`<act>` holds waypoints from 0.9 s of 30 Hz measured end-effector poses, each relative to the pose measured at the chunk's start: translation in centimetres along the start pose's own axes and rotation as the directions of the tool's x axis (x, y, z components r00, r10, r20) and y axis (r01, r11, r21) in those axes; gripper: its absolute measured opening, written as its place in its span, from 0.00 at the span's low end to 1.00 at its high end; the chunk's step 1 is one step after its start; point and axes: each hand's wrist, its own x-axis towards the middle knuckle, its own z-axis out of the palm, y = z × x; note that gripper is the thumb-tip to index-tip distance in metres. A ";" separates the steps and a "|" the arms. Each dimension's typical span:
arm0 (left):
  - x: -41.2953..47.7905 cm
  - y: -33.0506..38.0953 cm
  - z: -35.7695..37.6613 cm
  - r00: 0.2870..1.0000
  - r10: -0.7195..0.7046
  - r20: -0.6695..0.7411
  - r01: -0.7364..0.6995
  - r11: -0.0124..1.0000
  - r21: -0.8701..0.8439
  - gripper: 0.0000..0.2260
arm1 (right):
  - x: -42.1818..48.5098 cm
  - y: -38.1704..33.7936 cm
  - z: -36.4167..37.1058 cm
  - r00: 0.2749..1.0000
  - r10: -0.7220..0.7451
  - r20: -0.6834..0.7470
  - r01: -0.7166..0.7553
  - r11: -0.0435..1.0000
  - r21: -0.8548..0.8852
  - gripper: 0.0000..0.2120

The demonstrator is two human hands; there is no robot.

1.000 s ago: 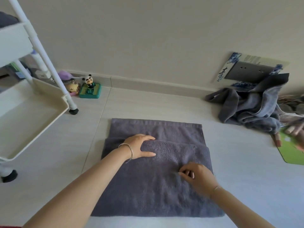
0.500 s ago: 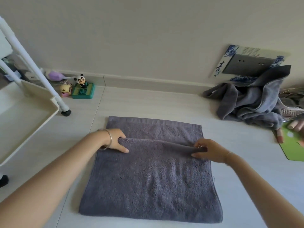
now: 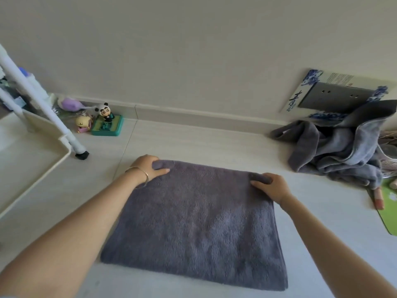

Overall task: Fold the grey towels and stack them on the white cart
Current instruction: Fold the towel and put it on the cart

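Note:
A dark grey towel [image 3: 197,222] lies folded flat on the pale floor in front of me. My left hand [image 3: 148,166] grips its far left corner, thumb on top and fingers curled round the edge. My right hand [image 3: 270,184] grips the far right corner the same way. A heap of unfolded grey towels [image 3: 335,151] lies against the wall at the right. The white cart [image 3: 32,151] stands at the left, its lower tray rim and one leg with a black wheel in view.
Small toys, among them a panda figure [image 3: 105,111] on a green box, sit by the baseboard near the cart. A blue-and-white board [image 3: 335,93] leans on the wall above the heap. A green mat [image 3: 388,209] lies at the right edge.
Both hands carried the towel's upper layer away from me until its edge met the far edge, covering the strip that showed before. The view dropped closer to the floor.

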 end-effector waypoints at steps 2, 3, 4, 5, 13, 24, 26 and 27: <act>0.1 0.0 -0.1 1.000 0.015 0.005 -0.015 1.000 -0.015 0.15 | 0.3 0.4 0.2 0.998 -0.063 -0.031 0.061 0.997 -0.056 0.06; 0.3 0.1 -0.5 1.000 0.007 0.014 -0.007 1.000 -0.022 0.16 | 0.4 0.3 0.0 0.995 -0.095 -0.022 0.093 0.992 -0.089 0.05; 0.4 0.5 -0.9 1.000 -0.009 0.017 0.009 1.000 -0.025 0.19 | 0.6 0.2 -0.2 0.993 -0.120 -0.007 0.118 0.986 -0.116 0.04; 0.7 0.5 -1.2 0.999 -0.024 0.031 0.025 1.000 -0.019 0.21 | 0.8 0.1 -0.3 0.992 -0.127 0.008 0.127 0.982 -0.141 0.04; 1.2 -1.6 0.9 0.977 -0.113 -0.182 0.124 0.991 0.053 0.19 | 0.8 0.4 1.2 0.986 0.011 -0.169 -0.008 1.000 0.019 0.11; -2.3 0.8 4.4 0.801 0.063 -0.596 0.019 0.991 0.131 0.19 | -2.7 -2.7 4.9 0.842 -0.182 -0.508 0.167 0.983 -0.076 0.15; -3.6 3.5 6.6 0.847 0.266 -0.460 -0.165 0.955 0.247 0.24 | -4.2 -5.0 7.8 0.858 -0.334 -0.392 0.267 0.939 -0.215 0.18; -4.3 4.6 7.8 0.888 0.315 -0.334 -0.217 0.929 0.299 0.27 | -5.0 -6.1 9.3 0.873 -0.381 -0.304 0.304 0.913 -0.272 0.21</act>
